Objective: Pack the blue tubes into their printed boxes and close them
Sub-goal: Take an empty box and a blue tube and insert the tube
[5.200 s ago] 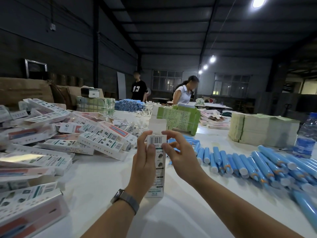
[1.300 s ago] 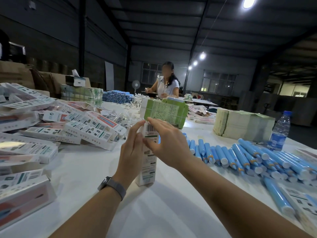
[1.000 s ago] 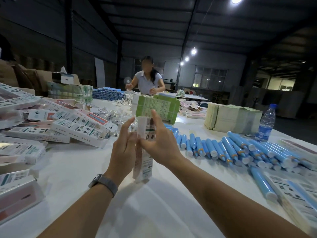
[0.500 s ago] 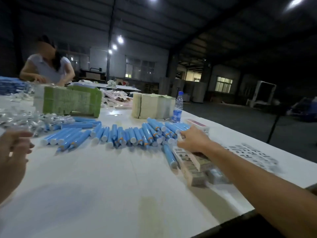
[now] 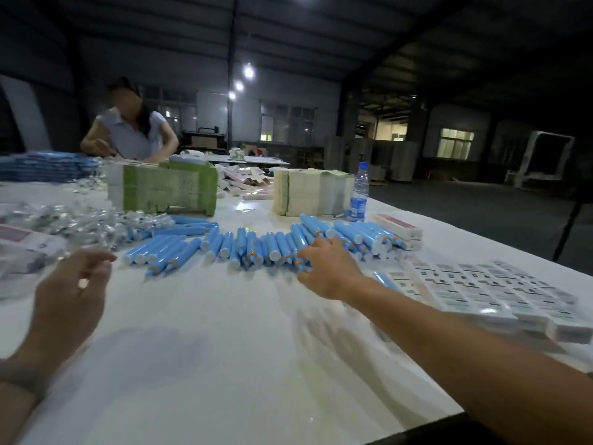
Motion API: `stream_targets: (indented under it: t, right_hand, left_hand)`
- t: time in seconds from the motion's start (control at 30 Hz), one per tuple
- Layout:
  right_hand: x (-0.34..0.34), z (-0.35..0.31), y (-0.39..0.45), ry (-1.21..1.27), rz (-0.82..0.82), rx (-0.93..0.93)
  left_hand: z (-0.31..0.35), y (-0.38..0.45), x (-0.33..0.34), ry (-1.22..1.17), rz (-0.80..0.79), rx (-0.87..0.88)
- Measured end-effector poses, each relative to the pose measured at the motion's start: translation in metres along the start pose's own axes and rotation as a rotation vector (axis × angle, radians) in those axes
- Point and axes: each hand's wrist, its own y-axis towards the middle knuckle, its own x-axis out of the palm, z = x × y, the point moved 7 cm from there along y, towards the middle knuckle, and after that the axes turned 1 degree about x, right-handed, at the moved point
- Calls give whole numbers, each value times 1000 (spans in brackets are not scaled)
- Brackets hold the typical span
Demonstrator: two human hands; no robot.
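Several blue tubes [image 5: 224,244] with white caps lie in a loose row across the middle of the white table [image 5: 224,348]. My right hand [image 5: 327,269] reaches over the right part of that row, its fingertips touching the tube ends; no tube is lifted. My left hand [image 5: 70,290] hovers above the table at the left, fingers relaxed and holding nothing. Flat printed boxes [image 5: 481,290] lie in a spread to the right of my right forearm. The view is blurred by motion.
A green stack [image 5: 167,191], a pale stack [image 5: 308,194] and a water bottle [image 5: 358,194] stand behind the tubes. Clear wrappers [image 5: 80,220] and boxes [image 5: 19,242] lie at the left. A person [image 5: 128,130] works at the far end. The table edge runs close on the right.
The box both hands held upright is out of my hands. My view has swung right. My right hand moved from the boxes at the right onto the tube row.
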Motion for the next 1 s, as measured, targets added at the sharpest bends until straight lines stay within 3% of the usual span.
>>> stream_targets:
  t: [0.13, 0.23, 0.33, 0.4, 0.53, 0.7, 0.87, 1.0]
  right_hand:
    - [50, -142, 9, 156, -166, -259]
    - [76, -239, 5, 150, -250, -399]
    - [91, -293, -2, 133, -233, -483]
    - [94, -303, 0, 140, -220, -525]
    - [102, -304, 6, 161, -211, -552]
    - [107, -312, 5, 150, -187, -573]
    - [114, -311, 8, 168, -167, -556]
    - [109, -313, 13, 204, -152, -555]
  left_hand:
    - [54, -10, -12, 155, 27, 38]
    - [33, -6, -32, 363, 15, -128]
    - [10, -4, -57, 602, -30, -259]
    - [-5, 6, -70, 775, -113, -287]
    - [-42, 37, -105, 1146, -313, -177]
    - [-95, 66, -122, 1388, -501, -206]
    - [-106, 75, -99, 1575, -470, -14]
    - [-67, 85, -94, 1505, -274, 190]
